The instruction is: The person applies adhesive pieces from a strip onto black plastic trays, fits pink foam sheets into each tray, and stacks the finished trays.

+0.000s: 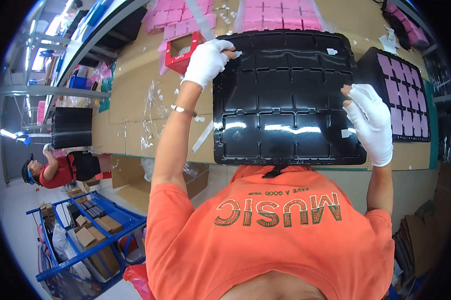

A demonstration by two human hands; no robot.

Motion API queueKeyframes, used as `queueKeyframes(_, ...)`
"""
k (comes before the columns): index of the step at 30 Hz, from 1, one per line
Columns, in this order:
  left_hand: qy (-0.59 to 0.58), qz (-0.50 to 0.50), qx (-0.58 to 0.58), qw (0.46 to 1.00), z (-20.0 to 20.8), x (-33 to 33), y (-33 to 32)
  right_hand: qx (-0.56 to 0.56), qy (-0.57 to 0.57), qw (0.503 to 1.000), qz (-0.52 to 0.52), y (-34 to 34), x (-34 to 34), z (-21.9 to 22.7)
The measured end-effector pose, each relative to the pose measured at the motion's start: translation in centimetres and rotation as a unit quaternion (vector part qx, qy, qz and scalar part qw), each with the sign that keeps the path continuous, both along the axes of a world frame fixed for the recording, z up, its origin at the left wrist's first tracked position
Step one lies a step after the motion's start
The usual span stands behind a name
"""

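A large black plastic tray point(285, 95) with moulded compartments lies in front of me on the cardboard-covered table. My left hand point(205, 62), in a white glove with bare fingertips, is at the tray's far left corner. Its thumb and finger pinch a small pale sticker point(238, 54) against or just above the tray; whether it touches is unclear. Beside the tray's right edge is my right hand point(369, 122), gloved the same way, fingers loosely bent and apart, holding nothing visible. Small white stickers sit on the tray, one near the far right point(331, 51) and another by my right hand point(346, 133).
A red open box point(181, 54) stands just left of my left hand. Pink trays point(280, 16) lie at the table's far side. To the right is a black tray with pink pieces point(404, 95). A co-worker point(68, 167) and a blue cart point(93, 235) are at left.
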State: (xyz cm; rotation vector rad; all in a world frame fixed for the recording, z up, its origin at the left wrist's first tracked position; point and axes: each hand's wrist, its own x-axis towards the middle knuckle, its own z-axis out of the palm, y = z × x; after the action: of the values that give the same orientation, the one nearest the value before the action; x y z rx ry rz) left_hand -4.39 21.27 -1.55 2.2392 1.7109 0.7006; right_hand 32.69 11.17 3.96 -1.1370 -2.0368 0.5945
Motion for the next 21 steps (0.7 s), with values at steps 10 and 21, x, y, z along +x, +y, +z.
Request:
queueKeyframes(10, 0.162, -0.196, -0.012, 0.967, 0.6, 0.3, 4.5, -0.029, 0.033, 0.998, -0.055, -0.1, 2.7, -1.2)
queueKeyframes(21, 0.131, -0.174, -0.001, 0.976, 0.5, 0.4, 3.9, 0.005, 0.011, 0.998, -0.057, -0.1, 1.7, -1.4)
